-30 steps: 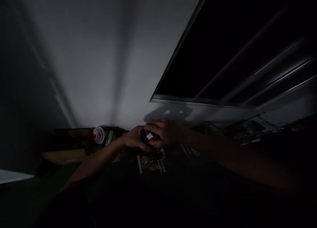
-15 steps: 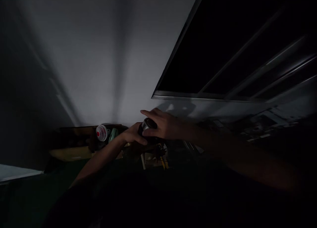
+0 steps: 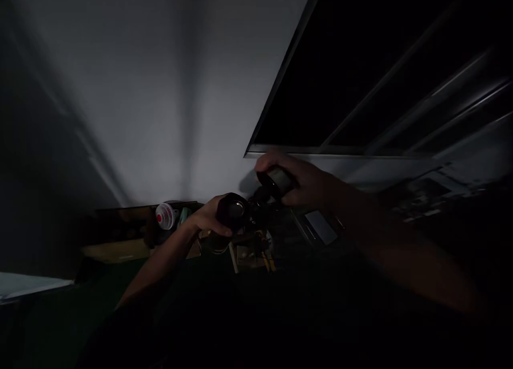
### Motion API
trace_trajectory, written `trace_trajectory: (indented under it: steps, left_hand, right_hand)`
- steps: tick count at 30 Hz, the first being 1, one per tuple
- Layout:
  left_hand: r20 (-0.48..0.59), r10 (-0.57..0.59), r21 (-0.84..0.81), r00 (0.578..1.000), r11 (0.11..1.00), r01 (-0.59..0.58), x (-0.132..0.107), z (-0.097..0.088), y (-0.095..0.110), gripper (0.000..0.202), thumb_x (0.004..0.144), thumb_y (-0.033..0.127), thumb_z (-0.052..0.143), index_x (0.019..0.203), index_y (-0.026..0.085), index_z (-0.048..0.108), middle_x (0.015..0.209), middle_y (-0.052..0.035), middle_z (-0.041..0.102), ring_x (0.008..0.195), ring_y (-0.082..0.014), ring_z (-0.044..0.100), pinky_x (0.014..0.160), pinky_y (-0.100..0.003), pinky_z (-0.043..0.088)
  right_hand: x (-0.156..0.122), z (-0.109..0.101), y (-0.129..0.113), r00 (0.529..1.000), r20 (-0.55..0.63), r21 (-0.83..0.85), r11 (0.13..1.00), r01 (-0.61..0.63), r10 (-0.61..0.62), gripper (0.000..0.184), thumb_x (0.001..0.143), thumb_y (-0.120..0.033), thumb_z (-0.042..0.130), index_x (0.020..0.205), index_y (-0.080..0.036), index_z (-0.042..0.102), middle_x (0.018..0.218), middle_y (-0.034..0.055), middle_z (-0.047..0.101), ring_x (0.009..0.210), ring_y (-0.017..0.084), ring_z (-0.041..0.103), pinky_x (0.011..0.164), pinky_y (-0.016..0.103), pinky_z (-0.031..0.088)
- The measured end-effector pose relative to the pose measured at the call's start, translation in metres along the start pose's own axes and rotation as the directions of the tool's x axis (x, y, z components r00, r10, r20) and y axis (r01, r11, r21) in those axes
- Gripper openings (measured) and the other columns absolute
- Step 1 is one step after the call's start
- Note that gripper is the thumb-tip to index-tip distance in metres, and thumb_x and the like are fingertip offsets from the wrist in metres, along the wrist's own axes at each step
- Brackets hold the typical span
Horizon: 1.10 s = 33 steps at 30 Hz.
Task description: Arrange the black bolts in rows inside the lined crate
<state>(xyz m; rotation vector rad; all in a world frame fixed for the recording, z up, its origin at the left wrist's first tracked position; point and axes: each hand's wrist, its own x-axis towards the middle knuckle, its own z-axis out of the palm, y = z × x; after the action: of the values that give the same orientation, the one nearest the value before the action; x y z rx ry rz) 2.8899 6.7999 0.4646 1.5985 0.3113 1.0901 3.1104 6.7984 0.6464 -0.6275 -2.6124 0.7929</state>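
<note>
In the dim light my left hand (image 3: 208, 218) is wrapped round a dark cylindrical container (image 3: 231, 210), whose round end with a shiny ring faces up. My right hand (image 3: 302, 179) is apart from it, higher and to the right, gripping a round, dark-rimmed lid-like piece (image 3: 279, 181) with a paler inner face. A gap separates the two pieces. What the container holds is too dark to make out.
A small white fan (image 3: 164, 216) with a red centre stands left of my hands, beside a long box (image 3: 116, 251). Below are yellow-handled tools (image 3: 267, 257). A pale flat rectangular object (image 3: 320, 227) lies to the right. Behind rises a grey wall (image 3: 224, 80) with a dark window (image 3: 340, 80).
My right hand has lifted away from the left, up and to the right, carrying the round piece. The container's round end now shows in my left hand, which has hardly moved.
</note>
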Motion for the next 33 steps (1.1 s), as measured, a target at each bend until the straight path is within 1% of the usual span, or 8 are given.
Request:
trace_trajectory:
  steps: [3, 7, 12, 16, 19, 23, 27, 33]
  left_hand:
    - [-0.038, 0.018, 0.080, 0.999, 0.997, -0.015, 0.000, -0.001, 0.003, 0.077, 0.043, 0.031, 0.088, 0.111, 0.015, 0.055, 0.105, -0.0064, 0.063, 0.099, -0.0257, 0.058, 0.087, -0.038, 0.046]
    - [-0.059, -0.019, 0.118, 0.998, 0.993, 0.026, 0.000, 0.000, 0.004, 0.079, 0.045, 0.035, 0.088, 0.113, 0.016, 0.051, 0.105, -0.0060, 0.060, 0.097, -0.0256, 0.057, 0.085, -0.039, 0.047]
    - [-0.075, -0.016, 0.176, 0.997, 0.984, 0.029, -0.001, 0.006, -0.007, 0.087, 0.049, 0.038, 0.087, 0.125, 0.021, 0.048, 0.119, -0.0078, 0.057, 0.111, -0.0303, 0.053, 0.095, -0.048, 0.044]
    - [-0.097, 0.012, 0.203, 0.995, 0.979, 0.008, -0.003, 0.016, -0.025, 0.088, 0.050, 0.041, 0.086, 0.127, 0.021, 0.050, 0.127, -0.0090, 0.053, 0.121, -0.0339, 0.048, 0.104, -0.053, 0.039]
    - [-0.115, -0.018, 0.169, 0.993, 0.985, 0.038, -0.009, 0.026, -0.041, 0.087, 0.047, 0.042, 0.087, 0.123, 0.018, 0.051, 0.122, -0.0103, 0.055, 0.118, -0.0351, 0.050, 0.104, -0.055, 0.038]
    - [-0.209, -0.023, 0.117, 0.978, 0.992, 0.048, -0.026, 0.043, -0.064, 0.103, 0.045, 0.042, 0.089, 0.133, 0.020, 0.042, 0.132, -0.0117, 0.049, 0.125, -0.0380, 0.045, 0.107, -0.054, 0.035]
    - [-0.288, -0.049, 0.058, 0.956, 0.996, 0.068, -0.041, 0.062, -0.080, 0.128, 0.050, 0.036, 0.088, 0.152, 0.024, 0.012, 0.143, -0.0159, 0.039, 0.133, -0.0346, 0.040, 0.110, -0.051, 0.033]
    - [-0.470, -0.025, 0.245, 0.882, 0.956, 0.158, -0.035, 0.071, -0.087, 0.122, 0.060, 0.028, 0.080, 0.154, 0.024, 0.003, 0.133, -0.0128, 0.048, 0.121, -0.0299, 0.051, 0.105, -0.050, 0.039]
  right_hand:
    - [-0.012, 0.022, 0.028, 0.993, -0.052, 0.169, 0.981, -0.097, 0.107, 0.044, 0.071, -0.029, 0.061, 0.114, -0.025, 0.053, 0.102, 0.0037, 0.059, 0.090, 0.020, 0.057, 0.072, 0.032, 0.048]
    - [-0.014, 0.054, 0.039, 0.975, -0.123, 0.008, 0.983, -0.184, 0.184, 0.034, 0.076, -0.033, 0.063, 0.107, -0.022, 0.056, 0.099, 0.0047, 0.060, 0.089, 0.020, 0.057, 0.075, 0.034, 0.049]
    - [-0.006, 0.055, 0.024, 0.995, 0.070, -0.278, 0.959, -0.047, 0.068, 0.060, 0.075, -0.034, 0.071, 0.131, -0.025, 0.051, 0.128, 0.0095, 0.052, 0.114, 0.026, 0.051, 0.093, 0.042, 0.048]
    - [-0.003, 0.047, 0.027, 0.970, 0.241, -0.286, 0.954, 0.086, -0.015, 0.066, 0.076, -0.029, 0.070, 0.138, -0.027, 0.048, 0.133, 0.0077, 0.053, 0.121, 0.027, 0.047, 0.100, 0.045, 0.043]
    - [-0.005, 0.053, 0.036, 0.960, 0.278, -0.238, 0.967, 0.095, -0.026, 0.065, 0.073, -0.029, 0.072, 0.135, -0.025, 0.053, 0.128, 0.0082, 0.057, 0.115, 0.027, 0.052, 0.097, 0.043, 0.045]
    - [-0.017, 0.077, 0.048, 0.975, 0.202, -0.245, 0.969, -0.040, 0.092, 0.061, 0.069, -0.035, 0.077, 0.127, -0.021, 0.060, 0.119, 0.0102, 0.061, 0.106, 0.026, 0.057, 0.091, 0.041, 0.047]
    - [-0.030, 0.104, 0.060, 0.953, 0.129, -0.254, 0.939, -0.234, 0.273, 0.059, 0.068, -0.040, 0.077, 0.120, -0.018, 0.062, 0.113, 0.0117, 0.062, 0.103, 0.026, 0.059, 0.089, 0.040, 0.048]
    - [-0.026, 0.113, 0.077, 0.933, 0.029, -0.225, 0.911, -0.344, 0.360, 0.055, 0.067, -0.036, 0.078, 0.116, -0.020, 0.063, 0.111, 0.0105, 0.064, 0.102, 0.026, 0.060, 0.089, 0.041, 0.047]
